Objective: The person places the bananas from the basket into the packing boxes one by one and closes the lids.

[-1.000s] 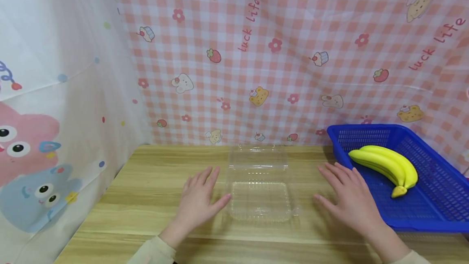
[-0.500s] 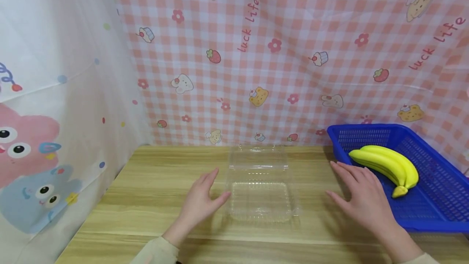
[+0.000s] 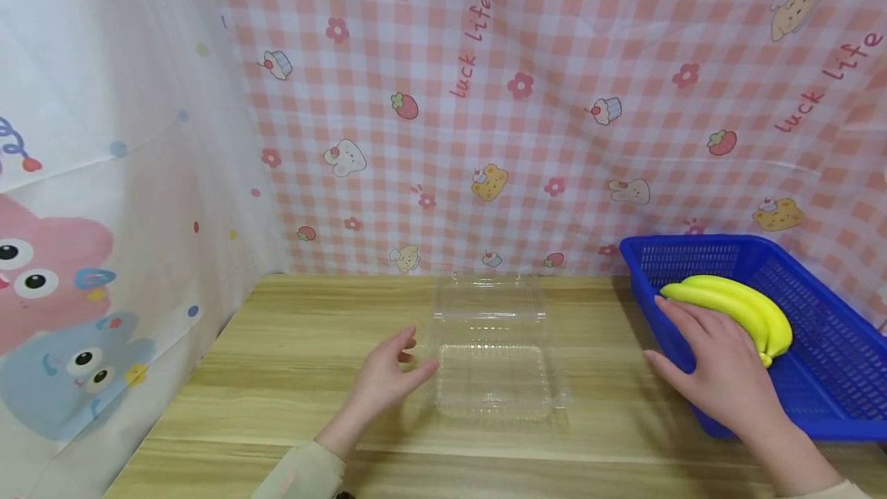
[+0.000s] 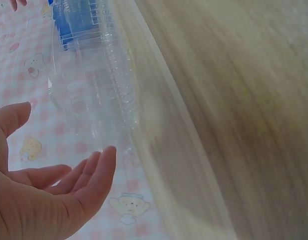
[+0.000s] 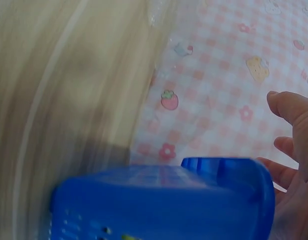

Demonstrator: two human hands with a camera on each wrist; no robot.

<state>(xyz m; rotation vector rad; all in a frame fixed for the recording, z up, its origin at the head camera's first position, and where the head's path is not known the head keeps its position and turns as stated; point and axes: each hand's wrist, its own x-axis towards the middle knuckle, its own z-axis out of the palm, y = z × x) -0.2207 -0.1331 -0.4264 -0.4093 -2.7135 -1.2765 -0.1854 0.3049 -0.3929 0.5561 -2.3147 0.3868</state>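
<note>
A clear plastic clamshell box (image 3: 493,380) stands on the table with its lid raised at the back. Just left of it, my left hand (image 3: 385,377) is held with loosely bent fingers and holds nothing; the left wrist view shows the same hand (image 4: 54,185) beside the clear box (image 4: 94,95). My right hand (image 3: 728,376) hangs over the near left rim of a blue basket (image 3: 818,428), fingers relaxed and nothing held. Inside the basket lies a bunch of yellow bananas (image 3: 751,310), its stem end partly hidden by that hand. In the right wrist view the basket (image 5: 158,210) sits below the hand (image 5: 298,145).
The wooden table (image 3: 291,345) ends on the left near a white printed curtain (image 3: 152,199). A pink checked cloth (image 3: 443,137) hangs along the back edge. The basket's raised walls border the bananas.
My right hand has moved right, from beside the basket to over its rim, near the bananas. The left hand's fingers have bent slightly more, close to the same place.
</note>
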